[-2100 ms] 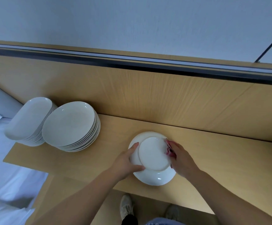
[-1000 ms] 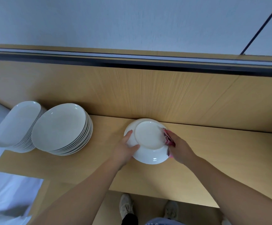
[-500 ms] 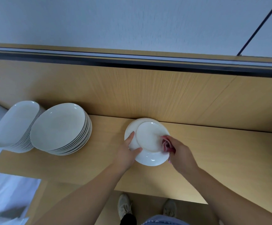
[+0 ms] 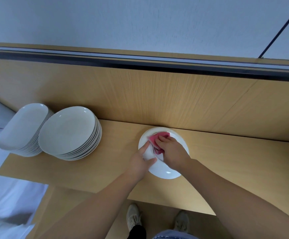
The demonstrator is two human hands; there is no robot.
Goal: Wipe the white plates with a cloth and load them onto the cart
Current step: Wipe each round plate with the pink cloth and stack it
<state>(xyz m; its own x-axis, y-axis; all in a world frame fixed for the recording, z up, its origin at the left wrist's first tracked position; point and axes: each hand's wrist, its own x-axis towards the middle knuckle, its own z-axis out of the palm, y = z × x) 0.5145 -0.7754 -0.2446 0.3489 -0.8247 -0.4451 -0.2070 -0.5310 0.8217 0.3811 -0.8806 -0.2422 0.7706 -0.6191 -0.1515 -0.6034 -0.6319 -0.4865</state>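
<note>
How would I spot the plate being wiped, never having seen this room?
Find the long wooden shelf below the wood-panelled wall. Right of the stack of round plates is one white plate gripped by the left hand. Only it has a pink cloth on it, under the right hand.

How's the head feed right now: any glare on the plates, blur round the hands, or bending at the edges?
Head view: light is soft and even; only small glints on the wiped plate and the round stack; the left hand, right hand and pink cloth read clearly; the wide lens slightly bows the dark rail and stretches the oval stack at the left edge.
</note>
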